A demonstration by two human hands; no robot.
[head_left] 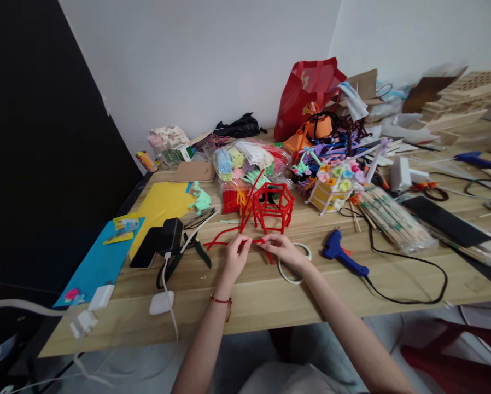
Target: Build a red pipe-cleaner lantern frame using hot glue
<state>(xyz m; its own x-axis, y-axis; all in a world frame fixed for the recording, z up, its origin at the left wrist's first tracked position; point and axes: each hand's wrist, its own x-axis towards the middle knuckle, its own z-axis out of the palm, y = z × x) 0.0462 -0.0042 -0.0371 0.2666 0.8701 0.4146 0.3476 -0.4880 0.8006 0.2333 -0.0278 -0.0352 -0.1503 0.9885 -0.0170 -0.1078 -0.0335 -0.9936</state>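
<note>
My left hand [237, 256] and my right hand [285, 249] are close together above the table, each with its fingertips pinched on a short red pipe cleaner [257, 241]. Just behind them stands a six-sided open frame [291, 210] made of red pipe cleaners. Loose red pipe cleaners [223, 234] lie left of the frame, and one leans up beside it. A white ring [291, 280], perhaps a tape roll, lies partly under my right forearm. Dark-handled pliers [202, 253] rest to the left of my left hand.
A blue glue gun [344, 254] with a looping black cord lies to the right. Left are a black power adapter [172, 235], a phone [146, 249] and white cables. Bagged pipe cleaners [249, 158], a flowered yellow-and-white lantern [331, 194] and bundled sticks [395, 219] crowd the back.
</note>
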